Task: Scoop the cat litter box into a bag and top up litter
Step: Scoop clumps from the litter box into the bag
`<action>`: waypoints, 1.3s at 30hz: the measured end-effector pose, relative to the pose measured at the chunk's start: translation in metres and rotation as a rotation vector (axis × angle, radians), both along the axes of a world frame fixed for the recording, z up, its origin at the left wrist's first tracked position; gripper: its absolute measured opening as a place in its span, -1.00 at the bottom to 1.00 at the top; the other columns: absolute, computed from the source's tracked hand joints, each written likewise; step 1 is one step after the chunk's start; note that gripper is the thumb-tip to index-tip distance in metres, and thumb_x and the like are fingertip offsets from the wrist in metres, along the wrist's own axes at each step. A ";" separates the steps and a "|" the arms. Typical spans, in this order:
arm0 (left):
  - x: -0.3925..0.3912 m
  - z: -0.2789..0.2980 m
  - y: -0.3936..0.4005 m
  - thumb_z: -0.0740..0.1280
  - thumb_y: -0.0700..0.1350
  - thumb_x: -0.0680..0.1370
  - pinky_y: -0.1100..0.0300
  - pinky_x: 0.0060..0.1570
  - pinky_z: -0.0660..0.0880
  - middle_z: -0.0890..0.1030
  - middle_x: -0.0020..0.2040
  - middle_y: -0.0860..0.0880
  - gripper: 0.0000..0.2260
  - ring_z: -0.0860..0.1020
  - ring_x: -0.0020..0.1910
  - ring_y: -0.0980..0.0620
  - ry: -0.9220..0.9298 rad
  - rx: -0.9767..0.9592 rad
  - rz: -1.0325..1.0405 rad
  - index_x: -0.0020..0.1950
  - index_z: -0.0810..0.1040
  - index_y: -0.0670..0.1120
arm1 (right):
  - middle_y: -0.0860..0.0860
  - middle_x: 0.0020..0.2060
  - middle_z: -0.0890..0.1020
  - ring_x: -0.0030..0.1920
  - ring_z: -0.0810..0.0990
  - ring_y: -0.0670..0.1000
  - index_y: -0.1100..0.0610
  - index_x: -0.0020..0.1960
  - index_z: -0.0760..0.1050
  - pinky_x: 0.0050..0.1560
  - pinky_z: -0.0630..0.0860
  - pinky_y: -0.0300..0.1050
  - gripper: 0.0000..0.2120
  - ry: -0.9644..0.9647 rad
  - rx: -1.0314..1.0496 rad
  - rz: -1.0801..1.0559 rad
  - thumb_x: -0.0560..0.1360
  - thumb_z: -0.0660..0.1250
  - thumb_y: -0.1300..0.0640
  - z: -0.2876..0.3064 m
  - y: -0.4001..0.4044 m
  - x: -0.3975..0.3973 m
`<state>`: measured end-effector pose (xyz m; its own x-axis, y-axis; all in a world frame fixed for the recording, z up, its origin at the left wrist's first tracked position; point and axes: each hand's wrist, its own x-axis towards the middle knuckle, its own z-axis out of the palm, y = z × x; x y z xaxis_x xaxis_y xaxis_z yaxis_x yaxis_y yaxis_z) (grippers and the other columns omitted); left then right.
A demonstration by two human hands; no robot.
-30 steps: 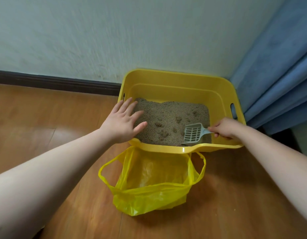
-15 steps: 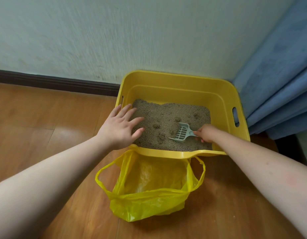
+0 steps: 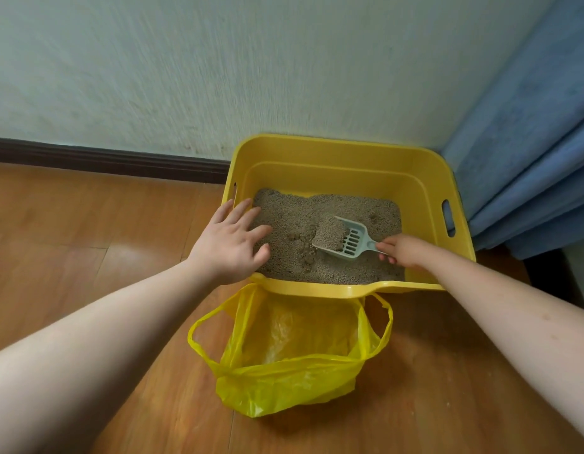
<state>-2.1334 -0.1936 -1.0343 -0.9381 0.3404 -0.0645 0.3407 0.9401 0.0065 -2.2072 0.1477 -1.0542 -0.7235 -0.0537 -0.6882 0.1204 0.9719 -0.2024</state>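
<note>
A yellow plastic litter box [image 3: 346,152] sits on the floor against the wall, its bottom covered with grey-brown litter [image 3: 284,217]. My right hand [image 3: 403,250] grips the handle of a pale grey slotted scoop [image 3: 348,239], which is raised a little over the litter with a heap of it in its front. My left hand [image 3: 230,242] rests with spread fingers on the box's near left corner. An open yellow plastic bag [image 3: 293,358] lies on the floor directly in front of the box.
A blue curtain [image 3: 529,152] hangs to the right of the box, touching its right side. A dark skirting board [image 3: 103,158] runs along the pale wall. The floor is wood laminate [image 3: 87,224].
My right hand pushed the scoop leftward into the litter and lifted it with a heap of litter. My left hand stayed on the box's corner.
</note>
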 end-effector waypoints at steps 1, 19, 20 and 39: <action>0.000 0.000 -0.001 -0.02 0.19 0.55 -0.13 0.51 0.00 0.43 0.45 -0.14 -0.49 0.20 0.53 -0.16 0.004 0.013 0.007 0.31 0.54 0.04 | -0.02 -0.37 0.46 -0.38 0.37 -0.05 0.07 -0.18 0.48 -0.34 0.28 -0.16 -0.66 -0.004 -0.016 -0.005 0.64 0.07 -0.03 0.005 0.002 0.002; 0.004 0.003 0.000 0.00 0.16 0.54 -0.09 0.50 0.09 0.48 0.38 -0.15 -0.50 0.30 0.47 -0.17 0.023 0.050 0.041 0.29 0.55 0.01 | -0.03 -0.39 0.49 -0.38 0.41 -0.06 0.10 -0.13 0.56 -0.34 0.30 -0.14 -0.68 0.156 -0.144 -0.021 0.63 0.12 -0.01 0.038 0.013 0.028; 0.004 0.002 0.000 0.00 0.16 0.54 -0.10 0.50 0.09 0.49 0.37 -0.15 -0.50 0.30 0.47 -0.17 0.021 0.047 0.040 0.29 0.55 0.00 | -0.03 -0.39 0.49 -0.38 0.41 -0.05 0.09 -0.13 0.55 -0.34 0.30 -0.13 -0.68 0.164 -0.143 -0.024 0.63 0.12 -0.01 0.039 0.013 0.028; 0.003 0.001 0.000 -0.01 0.16 0.52 -0.10 0.50 0.06 0.47 0.38 -0.13 -0.48 0.28 0.48 -0.14 0.027 0.054 0.027 0.28 0.56 0.00 | -0.08 -0.46 0.52 -0.42 0.47 -0.13 -0.01 -0.35 0.45 -0.32 0.40 -0.14 -0.63 0.163 -0.157 0.169 0.60 0.16 -0.04 0.101 -0.027 0.136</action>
<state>-2.1300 -0.1934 -1.0331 -0.9482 0.3168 -0.0215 0.3155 0.9477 0.0486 -2.0711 0.1203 -0.9528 -0.7955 -0.2799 -0.5374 -0.0875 0.9307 -0.3551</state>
